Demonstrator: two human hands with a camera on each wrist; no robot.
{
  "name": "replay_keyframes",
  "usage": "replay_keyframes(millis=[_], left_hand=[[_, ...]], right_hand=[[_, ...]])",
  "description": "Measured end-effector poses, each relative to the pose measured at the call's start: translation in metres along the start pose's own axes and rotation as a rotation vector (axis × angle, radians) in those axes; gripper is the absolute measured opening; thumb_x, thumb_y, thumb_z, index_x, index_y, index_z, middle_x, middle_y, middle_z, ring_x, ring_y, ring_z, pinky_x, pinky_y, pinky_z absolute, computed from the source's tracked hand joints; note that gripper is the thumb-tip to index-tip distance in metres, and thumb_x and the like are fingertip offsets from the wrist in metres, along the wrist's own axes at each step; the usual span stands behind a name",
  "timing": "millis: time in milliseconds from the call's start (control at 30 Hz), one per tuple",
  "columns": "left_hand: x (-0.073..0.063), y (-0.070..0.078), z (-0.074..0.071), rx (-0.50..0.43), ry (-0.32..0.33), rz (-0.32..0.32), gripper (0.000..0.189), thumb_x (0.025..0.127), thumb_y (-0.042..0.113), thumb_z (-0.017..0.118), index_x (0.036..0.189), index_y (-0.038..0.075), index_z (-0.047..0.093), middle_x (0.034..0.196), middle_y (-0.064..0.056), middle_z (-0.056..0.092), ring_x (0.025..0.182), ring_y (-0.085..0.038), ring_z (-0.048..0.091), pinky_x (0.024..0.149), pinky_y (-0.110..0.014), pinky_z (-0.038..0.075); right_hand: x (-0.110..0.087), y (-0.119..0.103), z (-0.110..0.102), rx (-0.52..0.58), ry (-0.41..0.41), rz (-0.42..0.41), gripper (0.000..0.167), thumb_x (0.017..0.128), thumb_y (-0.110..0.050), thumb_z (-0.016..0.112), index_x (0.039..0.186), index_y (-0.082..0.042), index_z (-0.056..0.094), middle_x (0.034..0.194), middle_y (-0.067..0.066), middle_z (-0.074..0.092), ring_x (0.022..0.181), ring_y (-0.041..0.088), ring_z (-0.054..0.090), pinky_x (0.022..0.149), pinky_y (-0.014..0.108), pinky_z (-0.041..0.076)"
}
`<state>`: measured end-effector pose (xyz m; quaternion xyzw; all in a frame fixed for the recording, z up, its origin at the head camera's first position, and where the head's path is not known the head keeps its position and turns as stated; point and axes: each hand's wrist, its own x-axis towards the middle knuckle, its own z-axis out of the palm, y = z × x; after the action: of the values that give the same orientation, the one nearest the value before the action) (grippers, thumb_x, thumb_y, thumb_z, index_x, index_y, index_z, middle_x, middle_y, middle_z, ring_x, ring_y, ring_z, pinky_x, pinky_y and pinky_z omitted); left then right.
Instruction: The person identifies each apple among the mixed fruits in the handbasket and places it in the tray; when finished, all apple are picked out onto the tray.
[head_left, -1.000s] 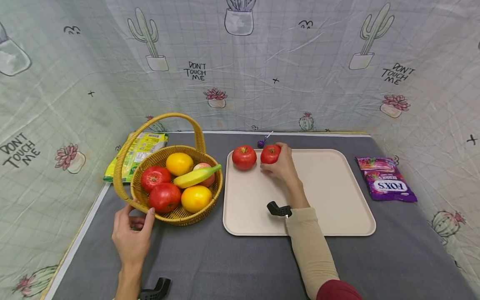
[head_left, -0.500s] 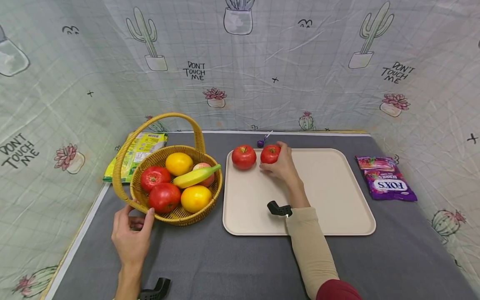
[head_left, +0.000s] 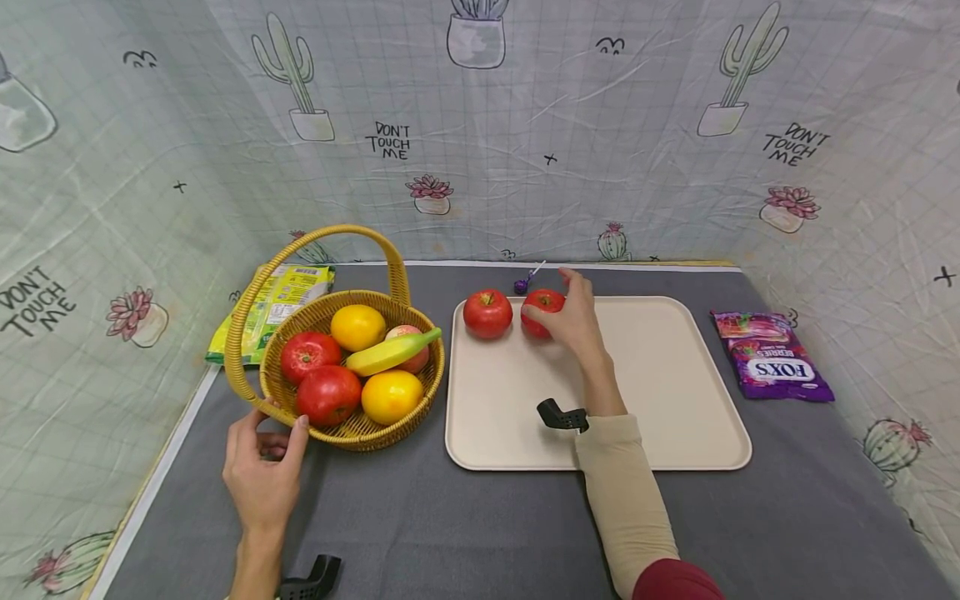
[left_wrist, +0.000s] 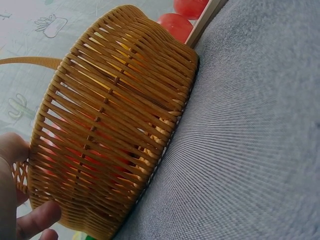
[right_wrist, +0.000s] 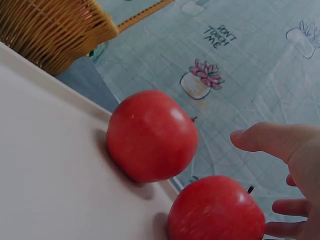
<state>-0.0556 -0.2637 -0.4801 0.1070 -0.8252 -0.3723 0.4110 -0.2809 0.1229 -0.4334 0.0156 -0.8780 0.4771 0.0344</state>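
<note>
Two red apples stand side by side at the far left of a beige tray (head_left: 517, 400). Over the right-hand apple (head_left: 538, 312) my right hand (head_left: 573, 321) hovers with thumb and fingers spread; the right wrist view shows the thumb apart from it. The left-hand apple (right_wrist: 152, 136) is untouched. My left hand (head_left: 264, 471) grips the near-left rim of a yellow wicker basket (head_left: 360, 446), thumb and fingers on either side. Inside the basket lie two red fruits (head_left: 330, 396), two yellow-orange fruits (head_left: 392, 397), a banana (head_left: 393, 354) and a partly hidden pinkish fruit (head_left: 415, 360).
Behind the tray lies a purple lollipop (head_left: 522, 286) with a white stick. A purple candy bag (head_left: 776, 358) rests to the right of the tray. A yellow-green packet (head_left: 288, 296) lies behind the basket. Cactus-print cloth (head_left: 480, 150) walls the grey table on three sides.
My right hand has let go of the right-hand apple and lifted slightly, its fingers spreading. The apple stays on the tray. My left hand and the basket have not moved.
</note>
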Motion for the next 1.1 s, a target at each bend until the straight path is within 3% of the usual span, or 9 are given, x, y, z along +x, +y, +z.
replay_keyframes(millis=[467, 1100], left_hand=[[0.000, 0.001, 0.000, 0.010, -0.006, -0.020, 0.049, 0.081, 0.012, 0.081, 0.125, -0.003, 0.064, 0.104, 0.031, 0.045, 0.065, 0.015, 0.049, 0.065, -0.002, 0.042], [-0.002, -0.002, 0.001, -0.007, 0.011, 0.001, 0.049, 0.080, 0.011, 0.081, 0.124, -0.002, 0.065, 0.103, 0.031, 0.046, 0.065, 0.011, 0.051, 0.065, -0.002, 0.043]], right_hand=[[-0.012, -0.025, -0.011, 0.029, 0.052, -0.104, 0.090, 0.082, -0.040, 0.080, 0.153, -0.012, 0.032, 0.154, 0.012, 0.037, 0.144, 0.030, 0.036, 0.118, 0.051, 0.035], [-0.022, -0.047, -0.007, 0.035, 0.030, -0.191, 0.088, 0.082, -0.039, 0.080, 0.151, -0.010, 0.034, 0.153, 0.010, 0.040, 0.141, 0.029, 0.039, 0.117, 0.049, 0.036]])
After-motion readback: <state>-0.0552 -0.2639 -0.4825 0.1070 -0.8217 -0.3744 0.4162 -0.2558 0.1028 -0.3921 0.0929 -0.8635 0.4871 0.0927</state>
